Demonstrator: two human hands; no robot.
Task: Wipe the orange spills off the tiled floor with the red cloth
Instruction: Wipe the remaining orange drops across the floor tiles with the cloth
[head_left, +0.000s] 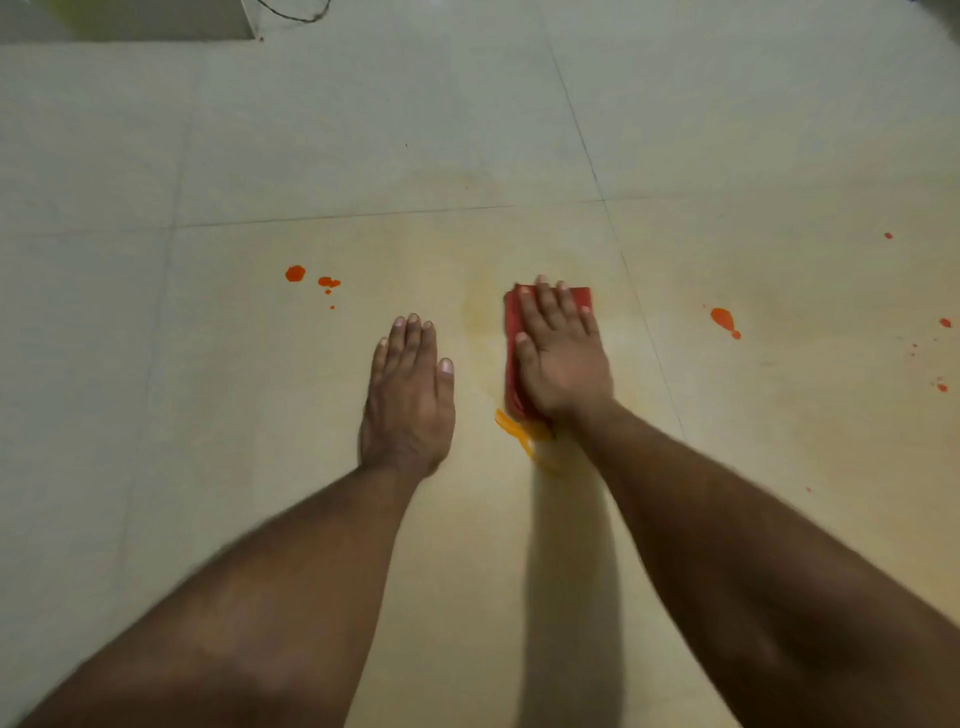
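A: Start big. What is under the hands?

B: The tiled floor (363, 130). The left hand (408, 395) lies flat on it, fingers straight and close together, holding nothing. The right hand (561, 358) presses flat on the red cloth (514, 322), fingers straight and slightly spread, not curled round it.

A: How will the cloth handle?

B: I judge it soft, light and folded thick, so it should slide under a flat palm; pressing on its middle, as now, looks the best hold, since pinching an edge could unfold it.

A: Which way does it lie?

B: It is a folded oblong, its long axis running with the right fingers, away from the person; its far edge shows just past the fingertips.

A: And the spills?

B: An orange smear (524, 434) touches the cloth's near end, at the wrist. Drops (295, 273) sit beyond the left fingertips, a blot (723, 317) well right of the right fingers, and specks (944, 323) farther right.
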